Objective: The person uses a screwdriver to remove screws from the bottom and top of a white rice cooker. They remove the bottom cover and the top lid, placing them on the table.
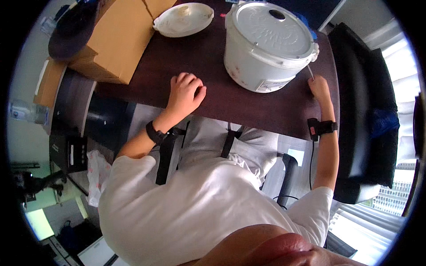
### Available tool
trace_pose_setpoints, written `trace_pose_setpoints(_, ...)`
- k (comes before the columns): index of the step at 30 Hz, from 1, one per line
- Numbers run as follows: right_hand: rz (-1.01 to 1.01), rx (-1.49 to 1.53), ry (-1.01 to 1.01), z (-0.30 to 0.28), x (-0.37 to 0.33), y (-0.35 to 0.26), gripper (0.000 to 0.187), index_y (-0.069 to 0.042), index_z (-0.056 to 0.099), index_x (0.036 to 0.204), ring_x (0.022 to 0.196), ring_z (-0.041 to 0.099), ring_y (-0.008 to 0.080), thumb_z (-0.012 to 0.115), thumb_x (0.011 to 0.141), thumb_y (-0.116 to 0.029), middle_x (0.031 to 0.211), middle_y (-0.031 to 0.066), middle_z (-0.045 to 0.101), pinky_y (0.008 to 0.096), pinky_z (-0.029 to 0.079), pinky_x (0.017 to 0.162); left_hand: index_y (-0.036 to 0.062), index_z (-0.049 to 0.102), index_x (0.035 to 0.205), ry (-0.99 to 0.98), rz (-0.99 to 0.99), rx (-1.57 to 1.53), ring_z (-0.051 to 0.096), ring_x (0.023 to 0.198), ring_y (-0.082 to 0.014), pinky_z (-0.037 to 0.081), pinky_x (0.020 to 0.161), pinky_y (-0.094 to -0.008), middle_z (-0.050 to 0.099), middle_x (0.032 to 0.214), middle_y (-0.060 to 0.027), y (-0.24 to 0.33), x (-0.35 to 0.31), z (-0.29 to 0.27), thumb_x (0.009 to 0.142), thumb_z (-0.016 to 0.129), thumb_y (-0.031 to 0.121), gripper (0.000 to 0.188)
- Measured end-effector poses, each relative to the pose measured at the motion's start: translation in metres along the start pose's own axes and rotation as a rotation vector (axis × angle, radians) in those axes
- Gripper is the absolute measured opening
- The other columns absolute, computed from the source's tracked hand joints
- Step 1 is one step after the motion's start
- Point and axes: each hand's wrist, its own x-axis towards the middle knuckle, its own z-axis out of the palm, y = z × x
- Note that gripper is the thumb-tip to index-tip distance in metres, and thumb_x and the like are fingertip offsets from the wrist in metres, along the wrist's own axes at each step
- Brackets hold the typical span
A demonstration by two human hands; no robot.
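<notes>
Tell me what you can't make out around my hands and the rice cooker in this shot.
Head view only:
- Right hand: fingertips hidden behind the rice cooker; a thin rod at them is too small to identify.
- Left hand: curled on the table, palm side hidden.
- Cooker's front label: too small.
- White dish: contents unclear.
- Cardboard box: cut off by the top edge.
</notes>
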Motion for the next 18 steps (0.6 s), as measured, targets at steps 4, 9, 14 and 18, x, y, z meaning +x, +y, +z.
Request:
trace_pose_setpoints(4, 0.089, 0.072, -0.049, -0.001, 0.006, 0.0, 0.028, 0.007, 0.063, 0.078, 0.086, 0.063, 0.0461, 0.066, 0.078, -0.021, 0.085, 0.0293, 0.064, 0.0485, 0.05, 0.075, 0.0096, 0.06, 0.078, -0.058, -0.007, -0.012, 0.055, 0.089, -0.0249, 0.04, 0.076, -0.0431, 0.058, 0.083, -0.0039, 0.005, 0.008, -0.004, 0.081, 0.067, 0.019, 0.012)
trace_pose_setpoints(9, 0.32, 0.416, -0.196, -0.026, -0.007, -0.02, 0.025, 0.004, 0.065, 0.08, 0.064, 0.064, 0.0272, 0.067, 0.08, -0.02, 0.07, 0.0157, 0.064, 0.037, 0.05, 0.058, 0.0072, 0.061, 0.082, -0.249, -0.052, -0.173, 0.058, 0.084, -0.0268, 0.043, 0.074, -0.0418, 0.061, 0.078, -0.0054, 0.031, 0.025, -0.015, 0.083, 0.066, 0.017, 0.011)
trace_pose_setpoints(14, 0.354, 1.096, -0.311, -0.063, -0.076, -0.049, 0.015, -0.001, 0.063, 0.094, 0.054, 0.053, 0.0074, 0.061, 0.091, -0.015, 0.066, -0.0001, 0.056, 0.022, 0.045, 0.047, 0.0068, 0.061, 0.083, -0.338, 0.106, -0.559, 0.065, 0.067, -0.031, 0.05, 0.061, -0.0435, 0.065, 0.071, -0.01, 0.107, 0.039, -0.005, 0.081, 0.067, 0.017, 0.012)
trace_pose_setpoints(18, 0.469, 1.729, -0.54, -0.066, -0.132, -0.089, 0.021, -0.001, 0.058, 0.109, 0.056, 0.05, 0.0077, 0.059, 0.092, -0.013, 0.077, 0.0029, 0.056, 0.0219, 0.04, 0.043, 0.0052, 0.058, 0.11, -0.329, 0.231, -0.609, 0.068, 0.071, -0.0273, 0.054, 0.059, -0.0368, 0.068, 0.08, -0.0104, 0.159, 0.048, 0.019, 0.084, 0.07, 0.016, 0.03)
